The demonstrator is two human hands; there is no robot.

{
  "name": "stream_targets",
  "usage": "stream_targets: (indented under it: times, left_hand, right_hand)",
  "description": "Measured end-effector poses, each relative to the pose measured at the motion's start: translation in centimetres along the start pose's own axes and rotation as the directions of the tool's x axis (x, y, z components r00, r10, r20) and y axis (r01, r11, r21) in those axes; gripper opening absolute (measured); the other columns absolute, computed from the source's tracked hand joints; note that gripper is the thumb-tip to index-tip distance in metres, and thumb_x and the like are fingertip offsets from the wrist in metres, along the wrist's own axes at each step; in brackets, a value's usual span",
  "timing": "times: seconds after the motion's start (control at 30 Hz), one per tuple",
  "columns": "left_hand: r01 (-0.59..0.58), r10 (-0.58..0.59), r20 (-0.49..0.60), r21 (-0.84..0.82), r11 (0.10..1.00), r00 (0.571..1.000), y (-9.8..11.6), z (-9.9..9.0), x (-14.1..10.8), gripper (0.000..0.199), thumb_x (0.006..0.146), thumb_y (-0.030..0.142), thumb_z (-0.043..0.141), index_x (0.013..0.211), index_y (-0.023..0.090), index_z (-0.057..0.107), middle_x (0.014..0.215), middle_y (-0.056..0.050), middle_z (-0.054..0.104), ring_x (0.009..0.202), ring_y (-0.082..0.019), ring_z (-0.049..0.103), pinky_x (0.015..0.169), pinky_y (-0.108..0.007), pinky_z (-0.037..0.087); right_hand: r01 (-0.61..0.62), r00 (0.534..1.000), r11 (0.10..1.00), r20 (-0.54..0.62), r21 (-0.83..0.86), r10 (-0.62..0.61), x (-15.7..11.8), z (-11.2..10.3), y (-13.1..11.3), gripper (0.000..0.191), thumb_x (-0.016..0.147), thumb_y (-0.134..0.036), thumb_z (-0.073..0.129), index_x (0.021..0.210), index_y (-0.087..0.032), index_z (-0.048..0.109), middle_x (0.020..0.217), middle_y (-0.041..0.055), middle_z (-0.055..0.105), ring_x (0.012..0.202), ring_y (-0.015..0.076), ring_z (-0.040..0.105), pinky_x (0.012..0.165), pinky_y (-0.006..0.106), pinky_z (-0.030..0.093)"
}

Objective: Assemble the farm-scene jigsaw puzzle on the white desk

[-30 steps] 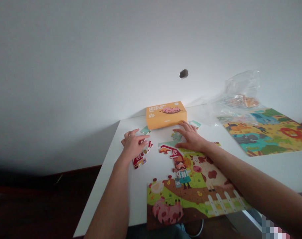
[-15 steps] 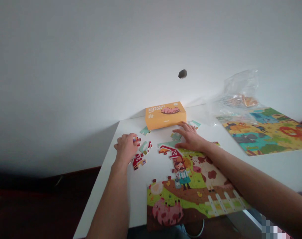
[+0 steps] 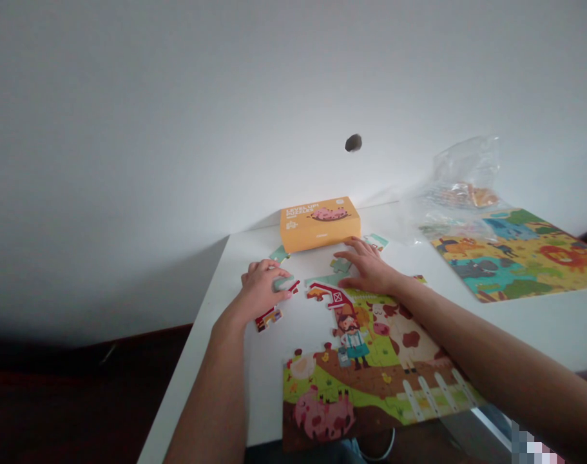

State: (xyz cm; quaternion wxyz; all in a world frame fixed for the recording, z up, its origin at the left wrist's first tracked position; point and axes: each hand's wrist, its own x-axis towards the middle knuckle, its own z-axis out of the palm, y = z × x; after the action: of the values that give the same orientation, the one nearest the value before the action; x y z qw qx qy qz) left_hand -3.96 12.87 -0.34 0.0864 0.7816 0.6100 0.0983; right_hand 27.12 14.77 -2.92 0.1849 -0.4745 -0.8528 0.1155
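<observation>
My left hand (image 3: 263, 290) is at the left of the white table, thumb and fingers closed around a pale green and red puzzle piece (image 3: 284, 283). Partly under that hand lies a red barn piece (image 3: 270, 319). My right hand (image 3: 370, 265) rests with fingers spread at the top edge of a partly assembled farm puzzle (image 3: 370, 380) showing a farmer, a cow, a pig and a hen. Close to its fingertips is a teal piece (image 3: 340, 265). A red roof section (image 3: 334, 295) joins the puzzle's upper left.
An orange puzzle box (image 3: 321, 225) stands against the wall, with loose pieces (image 3: 279, 254) beside it. On the right lie an animal puzzle (image 3: 520, 258) and a clear plastic bag (image 3: 467, 171) with orange pieces inside. The table (image 3: 201, 361) ends at the left.
My left hand has moved right, from the colourful pieces at the far left to the pale green and red piece. My right hand has stayed in place.
</observation>
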Motion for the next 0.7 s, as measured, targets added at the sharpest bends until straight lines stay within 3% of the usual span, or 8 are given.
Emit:
stream_targets:
  times: [0.2,0.4,0.7]
  left_hand:
    - [-0.027,0.028,0.006,-0.140,0.990,1.000,1.2,-0.3,-0.1,0.035,0.070,0.023,0.072,0.103,0.025,0.062,0.111,-0.003,0.067,0.108,-0.026,0.057,0.096,-0.041,0.040]
    - [-0.097,0.107,0.027,-0.255,0.962,0.994,1.7,0.2,-0.2,0.034,0.071,0.023,0.071,0.104,0.026,0.062,0.109,-0.001,0.069,0.101,-0.023,0.062,0.093,-0.037,0.044]
    - [-0.231,0.237,0.010,-0.200,0.952,0.971,1.6,0.0,-0.4,0.033,0.074,0.027,0.072,0.107,0.028,0.069,0.112,-0.003,0.062,0.107,-0.024,0.057,0.099,-0.039,0.043]
  right_hand:
    - [-0.001,1.000,1.000,-0.008,-0.001,0.001,-0.1,-0.1,-0.2,0.072,0.075,-0.061,0.070,0.137,-0.028,0.054,0.145,0.0176,0.037,0.140,0.0401,0.024,0.108,0.064,0.024]
    - [-0.014,1.000,1.000,0.008,0.004,0.014,0.0,-0.1,-0.2,0.070,0.075,-0.060,0.070,0.137,-0.029,0.055,0.146,0.0169,0.037,0.141,0.0408,0.022,0.108,0.065,0.023]
    - [-0.025,0.999,1.000,0.029,-0.004,0.025,-0.1,-0.3,-0.4,0.069,0.077,-0.061,0.068,0.136,-0.029,0.055,0.147,0.0176,0.036,0.142,0.0404,0.021,0.108,0.065,0.023]
